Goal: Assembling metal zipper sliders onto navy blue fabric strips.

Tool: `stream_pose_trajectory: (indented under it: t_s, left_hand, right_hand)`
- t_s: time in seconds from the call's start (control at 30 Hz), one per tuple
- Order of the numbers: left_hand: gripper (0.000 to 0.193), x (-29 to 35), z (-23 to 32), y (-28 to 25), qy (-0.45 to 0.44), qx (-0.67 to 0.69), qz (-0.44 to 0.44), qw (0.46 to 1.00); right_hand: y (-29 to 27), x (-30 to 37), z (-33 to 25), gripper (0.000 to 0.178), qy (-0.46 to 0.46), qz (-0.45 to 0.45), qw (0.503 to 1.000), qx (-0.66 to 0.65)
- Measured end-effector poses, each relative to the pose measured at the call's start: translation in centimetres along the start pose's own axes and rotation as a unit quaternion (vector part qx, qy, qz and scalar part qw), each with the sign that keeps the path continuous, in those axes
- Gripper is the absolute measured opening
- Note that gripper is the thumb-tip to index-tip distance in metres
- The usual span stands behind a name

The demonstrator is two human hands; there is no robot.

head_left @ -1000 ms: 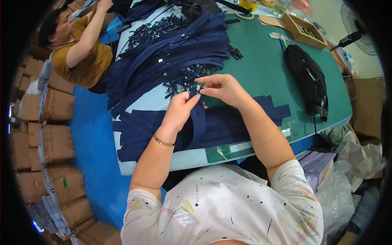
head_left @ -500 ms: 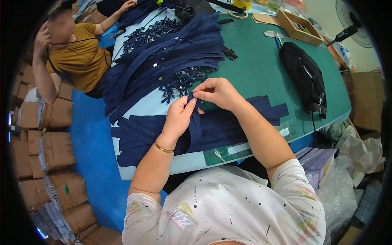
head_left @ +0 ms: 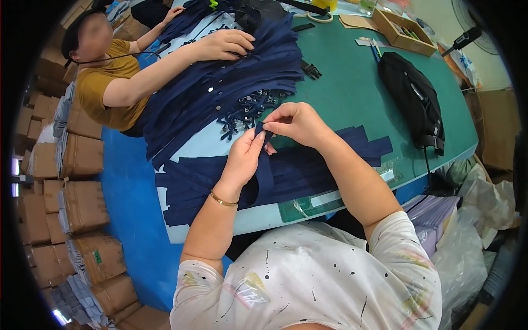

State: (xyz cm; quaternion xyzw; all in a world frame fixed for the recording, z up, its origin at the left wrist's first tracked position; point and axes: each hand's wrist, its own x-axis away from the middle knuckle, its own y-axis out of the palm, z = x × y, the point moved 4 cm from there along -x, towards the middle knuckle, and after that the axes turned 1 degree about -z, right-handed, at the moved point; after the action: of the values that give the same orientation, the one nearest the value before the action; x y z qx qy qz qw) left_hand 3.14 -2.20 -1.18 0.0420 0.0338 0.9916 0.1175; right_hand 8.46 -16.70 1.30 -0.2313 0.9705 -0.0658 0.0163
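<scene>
Navy-blue cloth is between both hands: the left hand (head_left: 242,159) pinches the strip (head_left: 259,128) with thumb and fingers, and the right hand (head_left: 297,124) closes its thumb and forefinger near the upper end. It falls in a curve over flat strips (head_left: 311,168) on the table (head_left: 344,74). Just beyond lies a pile of small pieces (head_left: 252,107) with shiny parts, then a big heap (head_left: 190,107), partly covered by the co-worker's arm (head_left: 159,74). To the right are a black pouch (head_left: 410,99) and a wooden box (head_left: 404,34). Pale letters are on the white shirt (head_left: 313,269); one carton (head_left: 110,264) has a green label (head_left: 97,257). Half a second ago, that arm was bent up toward the head; both hands keep almost the same pinch.
</scene>
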Motion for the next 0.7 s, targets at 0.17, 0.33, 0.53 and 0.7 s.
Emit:
stream_pose_trajectory:
  t_s: [0.17,0.33,0.53,0.7]
  left_hand:
    - [0.02,0.04,-0.23,-0.08,0.006,-0.009,0.008,1.0]
    - [0.019,0.07,-0.23,-0.02,0.019,-0.045,0.021,0.999]
    - [0.019,-0.05,-0.32,-0.07,0.025,-0.051,0.016,0.998]
    - [0.019,0.11,-0.26,-0.12,0.021,-0.059,0.021,0.998]
  right_hand:
    - [0.31,0.16,0.05,0.015,-0.019,0.0,1.0,0.017]
    - [0.35,0.32,0.13,0.018,-0.04,0.022,0.998,0.049]
    - [0.29,0.54,-0.1,0.017,-0.041,0.017,0.994,0.099]
    - [0.53,0.23,0.04,0.016,-0.037,0.026,0.993,0.106]
